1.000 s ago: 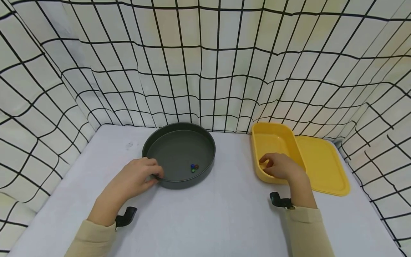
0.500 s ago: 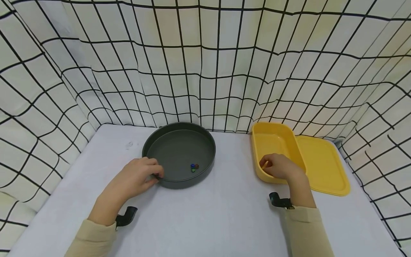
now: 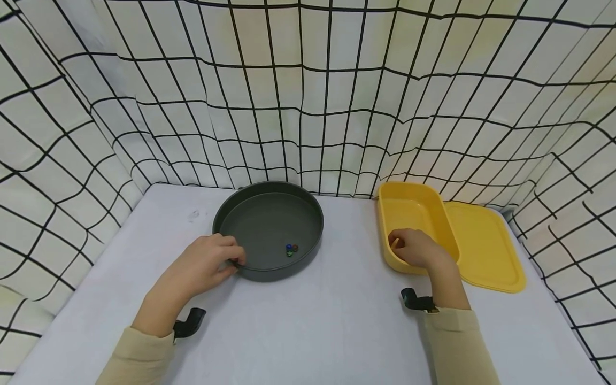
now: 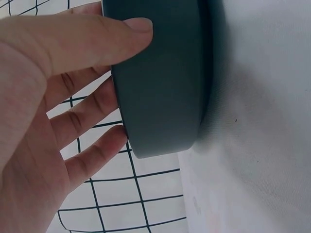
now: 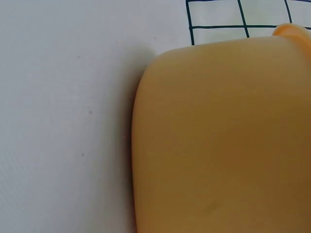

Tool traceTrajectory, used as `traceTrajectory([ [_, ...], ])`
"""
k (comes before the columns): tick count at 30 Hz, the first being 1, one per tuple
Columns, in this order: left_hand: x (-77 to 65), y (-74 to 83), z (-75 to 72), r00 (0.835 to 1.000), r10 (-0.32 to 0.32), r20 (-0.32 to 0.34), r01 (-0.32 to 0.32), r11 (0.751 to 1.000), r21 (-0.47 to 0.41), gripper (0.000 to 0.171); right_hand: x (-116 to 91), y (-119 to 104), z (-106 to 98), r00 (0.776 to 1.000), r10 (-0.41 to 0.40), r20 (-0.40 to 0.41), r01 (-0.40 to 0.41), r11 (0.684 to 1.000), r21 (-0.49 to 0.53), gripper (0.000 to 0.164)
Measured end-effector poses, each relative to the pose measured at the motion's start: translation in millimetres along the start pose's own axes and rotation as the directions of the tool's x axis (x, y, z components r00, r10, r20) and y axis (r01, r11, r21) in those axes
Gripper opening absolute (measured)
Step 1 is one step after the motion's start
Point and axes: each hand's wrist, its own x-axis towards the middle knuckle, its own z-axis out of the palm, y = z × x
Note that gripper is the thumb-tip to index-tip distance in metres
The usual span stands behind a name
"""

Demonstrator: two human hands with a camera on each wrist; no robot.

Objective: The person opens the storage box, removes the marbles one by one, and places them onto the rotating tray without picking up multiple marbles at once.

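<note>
My left hand (image 3: 209, 262) grips the near-left rim of a dark grey round pan (image 3: 262, 230). In the left wrist view the thumb (image 4: 131, 36) lies against the pan's outer wall (image 4: 155, 107), with the fingers at its rim. Three small shiny balls, one blue (image 3: 289, 247), one brown (image 3: 295, 248) and one green (image 3: 289, 254), lie together on the pan's floor. My right hand (image 3: 416, 248) reaches down into a yellow box (image 3: 416, 206), its fingers bent near the left inner wall. I cannot tell whether they hold anything. The right wrist view shows only the box's outer wall (image 5: 218, 136).
A flat yellow lid (image 3: 491, 246) lies right of the box. Both containers stand on a white-covered table (image 3: 308, 331). Black grid netting (image 3: 313, 112) over white sheeting closes off the back and sides. Each wrist bears a black camera mount (image 3: 190, 322).
The right hand shifts only slightly inside the yellow box, its fingers curling a little. The left hand, the pan and the balls stay in place.
</note>
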Motion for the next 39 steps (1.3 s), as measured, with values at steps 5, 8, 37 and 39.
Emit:
traceTrajectory([
  [5, 0.2, -0.1, -0.3, 1.000, -0.002, 0.002, 0.002, 1.000, 0.002, 0.032, 1.5, -0.2, 0.4, 1.000, 0.009, -0.004, -0.009, 1.000, 0.004, 0.018],
  [8, 0.3, 0.5, -0.9, 1.000, -0.007, 0.006, 0.007, 1.000, 0.005, 0.032, 1.5, -1.4, 0.4, 1.000, 0.006, -0.009, -0.006, 1.000, 0.004, 0.018],
  [37, 0.3, 0.0, -0.3, 1.000, -0.004, 0.007, 0.004, 1.000, 0.012, 0.032, -0.9, -2.0, -1.7, 0.995, -0.008, -0.099, 0.007, 1.000, -0.010, 0.006],
  [39, -0.4, 0.2, -0.5, 1.000, -0.007, 0.007, 0.007, 1.000, 0.014, 0.033, -1.2, -3.1, -2.4, 0.994, -0.004, -0.109, 0.004, 1.000, 0.000, 0.007],
])
